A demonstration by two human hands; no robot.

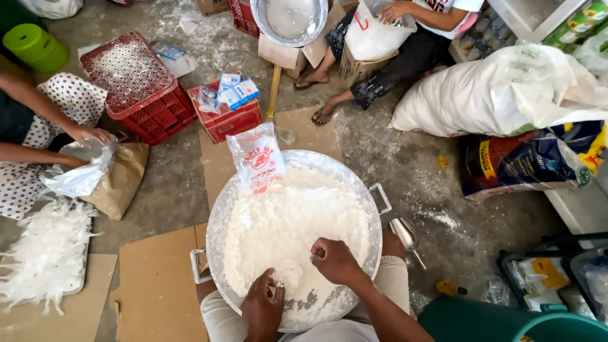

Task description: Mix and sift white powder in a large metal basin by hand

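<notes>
A wide metal basin [221, 209] heaped with white flour [297, 221] rests on my lap. My left hand [263, 307] presses into the flour at the basin's near edge, fingers curled around a clump. My right hand [335, 261] is closed, pinching something small and pale above the flour; what it is I cannot tell. A clear plastic bag [256, 158] with red print, filled with flour, stands upright at the basin's far rim.
A metal scoop [404, 233] lies right of the basin. Red crates [142, 95] and small packets [235, 90] sit ahead. A person at left handles a plastic bag [79, 177]; another sits at the top. Large sacks [500, 95] lie right, cardboard [158, 285] on the floor.
</notes>
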